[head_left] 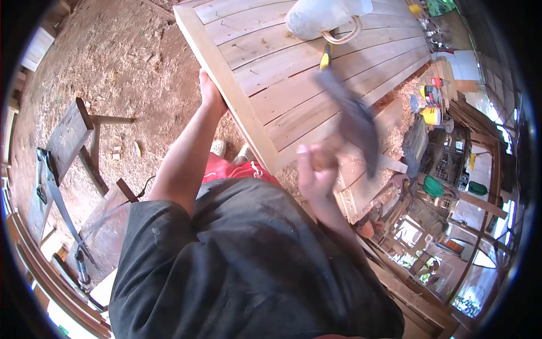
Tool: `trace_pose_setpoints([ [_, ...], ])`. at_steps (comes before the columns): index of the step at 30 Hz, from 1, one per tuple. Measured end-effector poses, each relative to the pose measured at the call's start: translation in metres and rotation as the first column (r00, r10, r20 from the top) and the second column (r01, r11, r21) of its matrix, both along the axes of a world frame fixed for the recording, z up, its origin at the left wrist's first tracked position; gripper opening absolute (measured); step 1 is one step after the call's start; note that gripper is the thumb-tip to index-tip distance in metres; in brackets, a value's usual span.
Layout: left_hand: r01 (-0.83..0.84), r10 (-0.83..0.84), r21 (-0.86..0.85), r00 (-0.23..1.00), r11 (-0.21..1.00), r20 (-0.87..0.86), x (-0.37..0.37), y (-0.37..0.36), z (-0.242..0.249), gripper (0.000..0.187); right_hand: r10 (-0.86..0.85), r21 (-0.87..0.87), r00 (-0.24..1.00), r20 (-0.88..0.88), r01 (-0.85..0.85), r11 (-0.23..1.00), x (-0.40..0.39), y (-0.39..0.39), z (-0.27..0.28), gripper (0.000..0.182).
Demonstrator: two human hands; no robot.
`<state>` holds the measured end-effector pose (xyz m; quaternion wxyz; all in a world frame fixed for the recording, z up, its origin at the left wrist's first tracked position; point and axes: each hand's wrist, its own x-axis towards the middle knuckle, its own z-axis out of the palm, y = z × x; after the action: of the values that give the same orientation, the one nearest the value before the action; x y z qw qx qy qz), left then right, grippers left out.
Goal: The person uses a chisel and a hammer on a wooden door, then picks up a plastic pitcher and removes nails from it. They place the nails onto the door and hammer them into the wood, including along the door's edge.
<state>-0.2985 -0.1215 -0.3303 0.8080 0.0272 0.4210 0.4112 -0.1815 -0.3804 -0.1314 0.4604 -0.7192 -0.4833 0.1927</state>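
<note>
My left hand [211, 93] grips the outer edge of a wooden panel [249, 93] made of slats with a pale frame strip along one side. In my right hand [316, 176], the fingers are closed round the wooden handle of a hammer [357, 121]. Its dark head is smeared by motion and hangs over the near part of the panel. Several nails [255, 72] stand up from the slats. On the panel lie a cloudy white container [316, 18] with a beige looped handle and a yellow-and-black tool handle [326, 57], partly hidden.
Wood shavings cover the dirt floor [130, 51]. A wooden bench [69, 138] with a saw-like tool stands at the left. At the right are a yellow tub [431, 116], timber pieces and a cluttered work area. My shoes [219, 148] show below the panel.
</note>
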Motion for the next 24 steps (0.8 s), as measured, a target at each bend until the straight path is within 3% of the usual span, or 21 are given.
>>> trace_pose_setpoints([
  [1, -0.011, 0.011, -0.009, 1.0, 1.0, -0.011, 0.001, 0.001, 0.0, 0.051, 0.033, -0.097, 0.999, 0.036, -0.03, 0.995, 0.003, -0.007, -0.025, 0.019],
  [3, 0.002, -0.002, -0.014, 0.999, 1.0, -0.037, 0.002, -0.004, -0.003, 0.051, -0.028, -0.46, 0.978, 0.209, 0.123, 0.88, 0.003, -0.012, -0.057, 0.023],
  [4, 0.01, -0.01, 0.003, 0.999, 1.0, -0.048, 0.004, 0.0, -0.004, 0.051, -0.076, -0.348, 0.982, 0.172, 0.133, 0.928, 0.004, -0.012, -0.062, 0.027],
  [8, 0.005, -0.006, -0.015, 1.0, 1.0, -0.005, 0.001, 0.0, 0.0, 0.049, -0.112, -0.309, 0.989, 0.092, 0.135, 0.941, 0.008, 0.01, -0.012, 0.027],
  [11, -0.021, 0.021, 0.002, 1.0, 1.0, 0.001, 0.005, 0.003, 0.002, 0.045, -0.078, -0.207, 0.965, -0.251, 0.026, 0.978, 0.007, 0.022, 0.039, 0.019],
  [14, -0.047, 0.047, -0.011, 0.999, 0.999, -0.021, 0.003, -0.004, 0.007, 0.047, 0.067, 0.184, 0.97, -0.235, -0.024, 0.983, 0.0, 0.036, 0.086, 0.013],
  [17, -0.023, 0.023, -0.025, 1.0, 0.999, -0.001, 0.003, -0.001, 0.01, 0.05, 0.118, 0.352, 0.976, -0.182, -0.048, 0.935, 0.001, 0.047, 0.088, 0.014],
  [19, -0.013, 0.013, -0.021, 1.0, 1.0, -0.014, 0.002, -0.005, 0.021, 0.051, -0.017, 0.128, 0.99, -0.142, 0.035, 0.991, 0.008, 0.033, 0.039, 0.017],
  [21, -0.003, 0.003, -0.043, 1.0, 0.999, -0.002, 0.0, -0.006, 0.019, 0.052, 0.03, -0.251, 0.999, 0.024, -0.023, 0.968, 0.021, 0.024, -0.027, 0.022],
  [24, -0.078, 0.079, 0.042, 0.997, 0.996, -0.003, 0.01, 0.003, 0.007, 0.055, -0.014, -0.352, 0.983, 0.185, 0.079, 0.933, 0.018, 0.029, -0.051, 0.022],
])
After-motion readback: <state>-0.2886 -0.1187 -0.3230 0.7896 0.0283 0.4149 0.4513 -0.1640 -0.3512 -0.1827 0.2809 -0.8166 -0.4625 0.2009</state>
